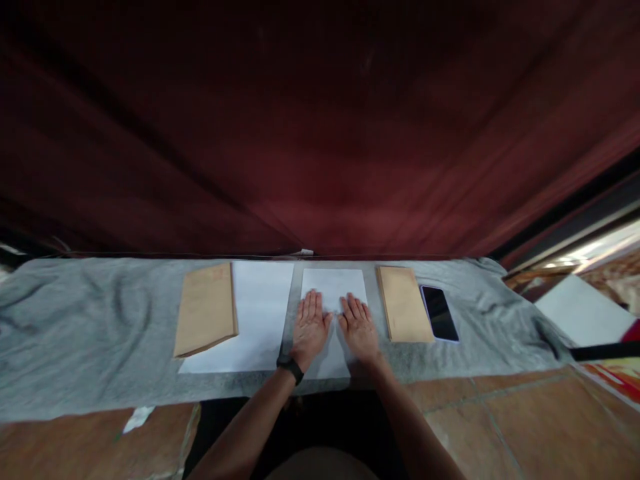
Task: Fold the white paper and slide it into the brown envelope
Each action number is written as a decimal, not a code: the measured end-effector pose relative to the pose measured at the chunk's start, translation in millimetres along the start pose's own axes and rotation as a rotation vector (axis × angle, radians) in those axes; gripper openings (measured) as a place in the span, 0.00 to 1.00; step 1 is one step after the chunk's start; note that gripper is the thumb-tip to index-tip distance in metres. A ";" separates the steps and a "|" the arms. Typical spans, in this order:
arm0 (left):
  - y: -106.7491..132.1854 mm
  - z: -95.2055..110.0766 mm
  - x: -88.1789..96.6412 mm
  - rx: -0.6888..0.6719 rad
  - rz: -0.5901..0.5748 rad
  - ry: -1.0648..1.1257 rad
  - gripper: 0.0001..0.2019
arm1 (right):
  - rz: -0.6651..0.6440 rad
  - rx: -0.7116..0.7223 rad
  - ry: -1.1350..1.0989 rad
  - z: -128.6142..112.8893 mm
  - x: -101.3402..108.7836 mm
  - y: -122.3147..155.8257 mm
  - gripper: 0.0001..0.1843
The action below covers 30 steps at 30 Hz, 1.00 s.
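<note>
A white sheet of paper point(334, 279) lies on the grey cloth in front of me. My left hand point(311, 325) rests flat on its left side, fingers stretched out and pointing away from me. On the right side of the same sheet, my right hand point(359, 327) lies flat too, fingers extended. The thumbs point toward each other with a small gap between them. Neither hand grips anything. To the left are white paper sheets point(263, 313), partly covered by a stack of brown envelopes point(207, 310). Right of the hands sits a narrower stack of brown envelopes point(406, 305).
A phone point(440, 313) with a dark screen lies beside the right envelopes. The grey cloth point(115, 327) spreads over a long surface, with a dark red curtain-like sheet point(320, 167) behind it. A white scrap point(139, 418) lies on the tiled floor point(530, 420).
</note>
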<state>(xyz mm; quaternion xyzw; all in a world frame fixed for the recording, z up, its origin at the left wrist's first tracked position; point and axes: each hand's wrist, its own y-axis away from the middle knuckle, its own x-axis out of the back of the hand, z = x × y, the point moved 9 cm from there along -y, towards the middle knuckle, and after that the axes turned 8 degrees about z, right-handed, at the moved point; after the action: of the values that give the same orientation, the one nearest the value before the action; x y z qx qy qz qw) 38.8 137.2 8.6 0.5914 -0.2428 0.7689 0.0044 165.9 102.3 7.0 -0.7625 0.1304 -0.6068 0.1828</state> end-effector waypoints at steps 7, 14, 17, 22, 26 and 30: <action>21.8 -11.0 18.0 0.018 0.081 0.021 0.33 | 0.062 -0.101 0.044 23.2 1.5 -4.7 0.30; 30.4 -8.0 29.6 -0.053 0.077 0.012 0.28 | 0.047 -0.126 0.053 23.3 0.7 -4.6 0.30; 29.4 -7.1 31.0 -0.068 0.096 0.006 0.28 | 0.071 -0.147 0.039 22.9 2.0 -5.5 0.30; 29.0 -7.6 30.9 -0.096 0.141 -0.023 0.28 | 0.083 -0.141 -0.023 -0.6 -4.7 -25.7 0.27; 28.9 -8.6 28.4 -0.116 0.145 -0.024 0.28 | 0.017 -0.028 -0.095 -36.4 -23.3 -52.9 0.26; 29.4 -11.3 27.2 -0.091 0.145 -0.010 0.28 | -0.036 -0.039 -0.072 -35.4 -36.8 -74.2 0.27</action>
<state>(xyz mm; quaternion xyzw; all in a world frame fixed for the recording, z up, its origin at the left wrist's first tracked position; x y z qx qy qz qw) 11.7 108.0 20.5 0.5752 -0.3196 0.7526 -0.0254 121.3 180.1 14.1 -0.7896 0.1220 -0.5793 0.1614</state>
